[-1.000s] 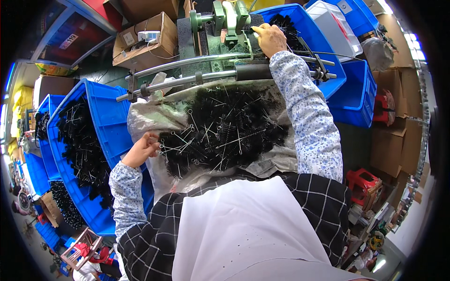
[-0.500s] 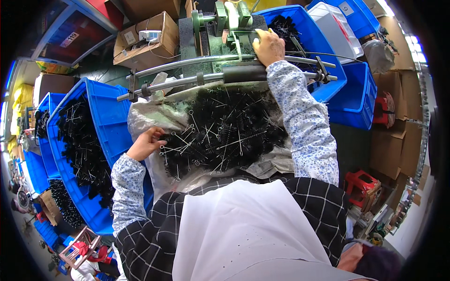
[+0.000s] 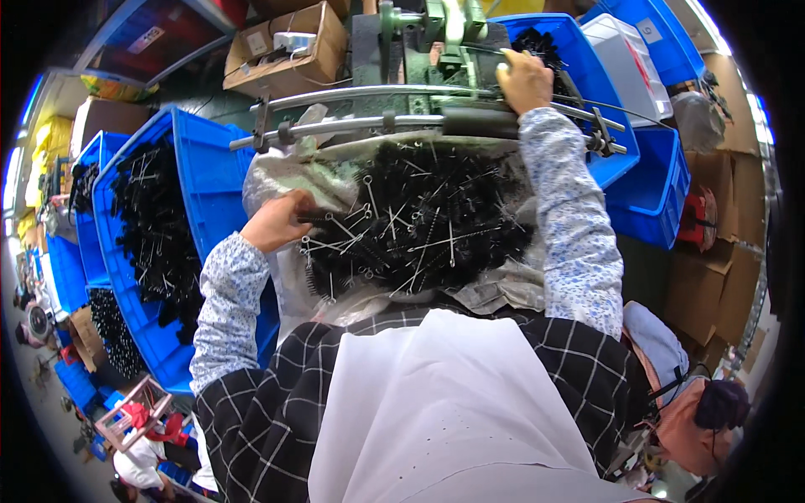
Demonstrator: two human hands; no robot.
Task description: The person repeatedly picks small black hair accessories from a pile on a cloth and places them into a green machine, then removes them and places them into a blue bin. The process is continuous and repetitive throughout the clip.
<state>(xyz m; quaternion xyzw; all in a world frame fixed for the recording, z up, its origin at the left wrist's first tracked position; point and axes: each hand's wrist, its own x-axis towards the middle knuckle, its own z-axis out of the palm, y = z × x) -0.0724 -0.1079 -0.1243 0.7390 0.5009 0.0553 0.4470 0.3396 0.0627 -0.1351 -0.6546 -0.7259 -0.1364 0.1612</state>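
My left hand [image 3: 282,220] is at the left edge of a heap of small black wire brushes [image 3: 428,226], many with bright looped wire stems. Its thumb and fingers are pinched together on the dark end of one brush. The heap lies in front of me on a pale plastic sheet [image 3: 281,180]. My right hand [image 3: 527,82] is curled at the right side of a greenish metal machine [image 3: 449,63], above its dark roller [image 3: 480,122]. Its fingertips are closed beside a thin dark wire; what they hold is hidden.
Two metal rails [image 3: 360,94] cross between the heap and the machine. A blue bin [image 3: 201,176] of black brushes stands left, more blue bins [image 3: 644,189] right. A cardboard box [image 3: 289,54] with a white device sits behind. Another person [image 3: 696,419] is at lower right.
The view has shifted, moving the scene right in the picture. My left hand's fingers have closed on a brush at the heap's edge. My right hand stays at the machine.
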